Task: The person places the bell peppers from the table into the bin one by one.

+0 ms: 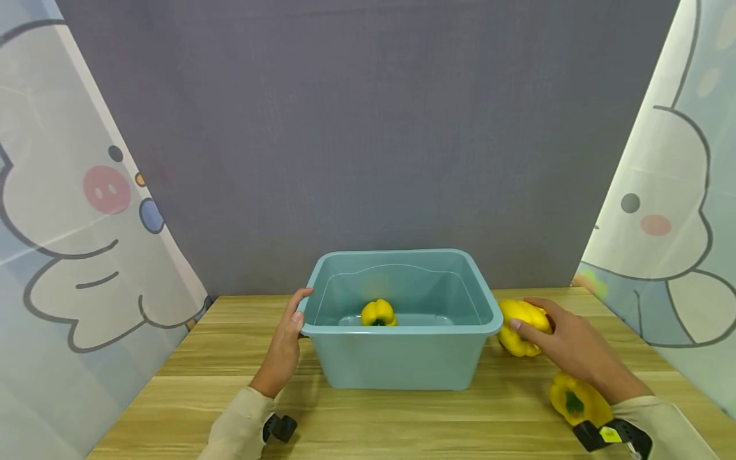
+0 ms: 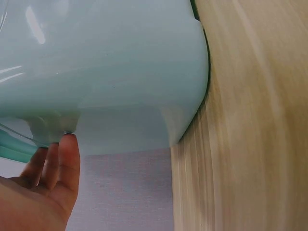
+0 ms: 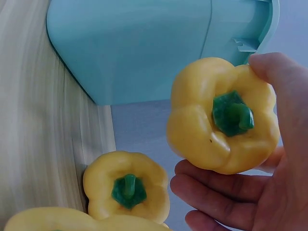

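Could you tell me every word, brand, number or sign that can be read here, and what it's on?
No readable text in any view.
Yellow-green label on the black wrist strap: any marks are too small and blurred to read.
Blue-green bin: no lettering visible.
Yellow pepper in the right hand: no sticker or print visible.
Cartoon cloths: drawings only, no words visible.

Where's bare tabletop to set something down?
Left: table between the left hand and patterned curtain. Front: the near side of the bin. Crowded: right of the bin, with the right hand, its held pepper and other peppers.
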{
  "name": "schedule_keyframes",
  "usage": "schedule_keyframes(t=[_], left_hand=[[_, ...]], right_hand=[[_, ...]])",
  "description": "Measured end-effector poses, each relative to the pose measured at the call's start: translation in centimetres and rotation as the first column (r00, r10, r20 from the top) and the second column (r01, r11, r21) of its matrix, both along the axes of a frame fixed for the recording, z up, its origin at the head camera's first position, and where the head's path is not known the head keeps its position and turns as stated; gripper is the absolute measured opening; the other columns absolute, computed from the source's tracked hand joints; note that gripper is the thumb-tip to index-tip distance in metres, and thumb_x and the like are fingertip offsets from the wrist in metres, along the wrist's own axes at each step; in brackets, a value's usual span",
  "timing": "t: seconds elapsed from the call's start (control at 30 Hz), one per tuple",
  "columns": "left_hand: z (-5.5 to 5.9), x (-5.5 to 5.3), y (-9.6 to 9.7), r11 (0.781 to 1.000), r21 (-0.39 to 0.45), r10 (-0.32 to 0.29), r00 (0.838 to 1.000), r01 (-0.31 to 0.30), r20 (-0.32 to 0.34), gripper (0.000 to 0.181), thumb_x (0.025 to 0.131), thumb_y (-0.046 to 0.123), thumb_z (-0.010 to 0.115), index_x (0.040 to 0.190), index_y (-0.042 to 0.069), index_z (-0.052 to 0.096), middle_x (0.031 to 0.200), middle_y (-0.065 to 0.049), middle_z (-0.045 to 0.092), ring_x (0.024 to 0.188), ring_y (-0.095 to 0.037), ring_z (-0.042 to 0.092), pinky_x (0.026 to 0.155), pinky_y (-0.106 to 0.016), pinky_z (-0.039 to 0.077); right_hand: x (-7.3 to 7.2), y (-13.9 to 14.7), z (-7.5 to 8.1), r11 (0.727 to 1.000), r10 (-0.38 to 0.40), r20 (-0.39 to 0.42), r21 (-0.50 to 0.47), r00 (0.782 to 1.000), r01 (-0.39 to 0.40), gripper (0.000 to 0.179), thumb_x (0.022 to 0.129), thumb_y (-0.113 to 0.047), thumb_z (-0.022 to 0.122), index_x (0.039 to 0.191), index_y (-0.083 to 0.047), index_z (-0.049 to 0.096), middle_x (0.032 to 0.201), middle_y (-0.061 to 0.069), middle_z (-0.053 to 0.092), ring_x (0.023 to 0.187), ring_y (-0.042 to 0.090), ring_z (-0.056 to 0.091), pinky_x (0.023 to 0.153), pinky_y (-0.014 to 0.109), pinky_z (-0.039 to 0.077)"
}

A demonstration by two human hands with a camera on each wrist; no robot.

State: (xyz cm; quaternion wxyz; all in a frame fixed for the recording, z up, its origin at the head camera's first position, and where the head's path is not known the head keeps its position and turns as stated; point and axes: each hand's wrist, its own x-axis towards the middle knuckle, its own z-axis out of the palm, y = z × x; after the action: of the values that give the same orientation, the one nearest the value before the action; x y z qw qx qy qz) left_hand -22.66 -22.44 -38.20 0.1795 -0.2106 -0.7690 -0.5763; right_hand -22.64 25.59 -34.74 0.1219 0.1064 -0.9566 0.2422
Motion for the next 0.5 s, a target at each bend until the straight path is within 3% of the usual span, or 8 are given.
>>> schedule_keyframes(t=[0.2, 0.5], left_hand=[[-0.06, -0.12, -0.02, 1.000, 0.015, 0.002, 1.000, -0.002, 0.013, 0.048, 0.108, 0.037, 0.025, 0.153, 0.023, 0.033, 0.148, -0.012, 0.036, 0.119, -0.038, 0.046, 0.096, -0.052, 0.035], [-0.15, -0.25, 0.02, 1.000, 0.026, 0.002, 1.000, -0.003, 0.029, 0.047, 0.107, 0.036, 0.028, 0.152, 0.021, 0.034, 0.154, -0.009, 0.030, 0.132, -0.032, 0.036, 0.103, -0.059, 0.025]], right_hand=[[0.10, -0.12, 0.07, 1.000, 0.000, -0.008, -0.020, 1.000, 0.000, 0.075, 0.098, -0.056, 0.055, 0.144, 0.003, 0.045, 0.126, 0.030, 0.059, 0.093, 0.035, 0.060, 0.078, 0.057, 0.048], [-0.01, -0.01, 0.40, 0.997, -0.017, 0.021, -0.080, 1.000, 0.018, 0.074, 0.101, -0.055, 0.050, 0.146, 0.004, 0.043, 0.130, 0.034, 0.055, 0.100, 0.041, 0.059, 0.081, 0.060, 0.047]])
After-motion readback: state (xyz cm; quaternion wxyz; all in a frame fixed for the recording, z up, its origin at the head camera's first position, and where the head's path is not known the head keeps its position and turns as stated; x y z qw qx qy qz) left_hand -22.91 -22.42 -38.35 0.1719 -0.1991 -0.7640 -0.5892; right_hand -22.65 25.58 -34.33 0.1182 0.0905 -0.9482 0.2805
